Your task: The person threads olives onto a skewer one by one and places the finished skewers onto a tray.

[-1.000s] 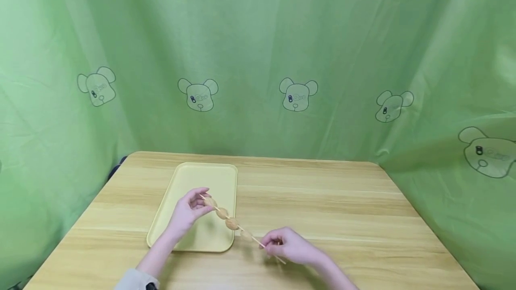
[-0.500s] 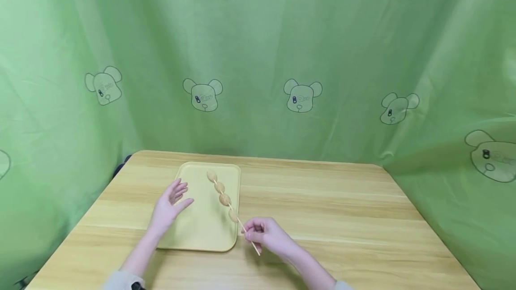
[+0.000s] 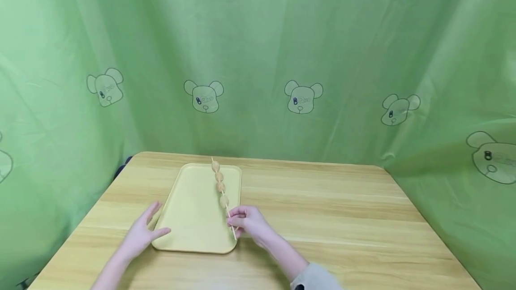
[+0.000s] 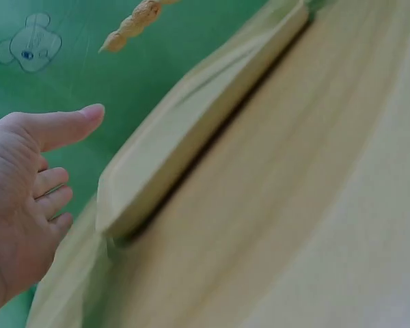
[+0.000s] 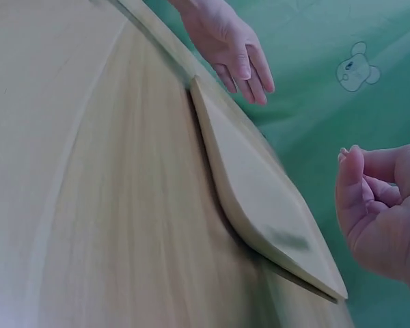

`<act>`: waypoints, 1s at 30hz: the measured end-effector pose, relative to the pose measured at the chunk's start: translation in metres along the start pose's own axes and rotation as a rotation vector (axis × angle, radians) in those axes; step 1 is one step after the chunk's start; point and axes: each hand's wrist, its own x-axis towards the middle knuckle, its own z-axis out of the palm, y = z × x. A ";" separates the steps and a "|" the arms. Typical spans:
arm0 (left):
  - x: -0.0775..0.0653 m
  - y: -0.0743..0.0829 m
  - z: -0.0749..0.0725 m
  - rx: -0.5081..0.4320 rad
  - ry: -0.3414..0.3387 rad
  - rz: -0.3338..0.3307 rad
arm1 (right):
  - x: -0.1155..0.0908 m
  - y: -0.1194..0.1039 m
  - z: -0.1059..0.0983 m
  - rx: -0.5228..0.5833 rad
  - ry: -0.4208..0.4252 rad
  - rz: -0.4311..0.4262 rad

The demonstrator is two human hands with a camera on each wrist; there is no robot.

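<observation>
In the head view my right hand (image 3: pixel 250 225) pinches the lower stick end of a skewer (image 3: pixel 220 187) threaded with several brown, wrinkled oval pieces. Pointing away from me, the skewer is raised over the right side of a pale yellow tray (image 3: pixel 189 218). Its far part also shows at the top of the left wrist view, where the brown pieces (image 4: pixel 133 26) look lumpy. My left hand (image 3: pixel 139 236) holds nothing; its fingers and thumb are spread at the tray's near left corner. The right wrist view shows thumb and fingertips together, but the skewer itself is not visible there.
The tray lies flat on the left half of a wood-grain table (image 3: pixel 322 218). Green curtains (image 3: pixel 250 48) printed with bear heads hang behind the table and along both sides.
My left hand has let go of the skewer's far end and moved left and towards me. My right hand has carried the skewer leftward over the tray and turned it to point away.
</observation>
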 end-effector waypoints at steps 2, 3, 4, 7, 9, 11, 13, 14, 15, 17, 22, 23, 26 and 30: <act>-0.005 -0.006 -0.001 0.001 -0.016 0.002 | 0.005 0.003 0.006 0.004 0.020 0.017; -0.006 -0.009 -0.001 0.000 -0.024 0.003 | 0.008 0.005 0.008 0.008 0.028 0.025; -0.008 -0.011 -0.001 -0.001 -0.033 0.002 | 0.010 0.007 0.011 0.012 0.036 0.034; -0.011 -0.016 -0.001 -0.008 -0.052 -0.010 | 0.018 0.011 0.019 0.023 0.061 0.053; -0.012 -0.017 0.000 -0.004 -0.061 -0.026 | 0.023 0.013 0.023 0.031 0.075 0.063; -0.013 -0.018 0.001 -0.010 -0.067 -0.038 | 0.028 0.015 0.027 0.037 0.089 0.066; -0.014 -0.019 0.001 -0.032 -0.079 -0.041 | 0.034 0.018 0.031 0.047 0.102 0.067; -0.014 -0.019 0.002 -0.040 -0.083 -0.043 | 0.036 0.020 0.033 0.051 0.108 0.069; -0.014 -0.019 0.002 -0.054 -0.088 -0.043 | 0.038 0.021 0.035 0.059 0.115 0.070; -0.015 -0.020 0.003 -0.084 -0.098 -0.043 | 0.042 0.023 0.040 0.074 0.126 0.079; -0.016 -0.021 0.004 -0.136 -0.111 -0.045 | 0.047 0.028 0.053 0.085 0.140 0.109; -0.017 -0.021 0.005 -0.141 -0.111 -0.043 | 0.047 0.029 0.055 0.085 0.144 0.113; -0.017 -0.021 0.005 -0.141 -0.106 -0.043 | 0.049 0.032 0.061 0.082 0.168 0.122; -0.017 -0.020 0.005 -0.142 -0.102 -0.047 | 0.052 0.035 0.066 0.071 0.197 0.134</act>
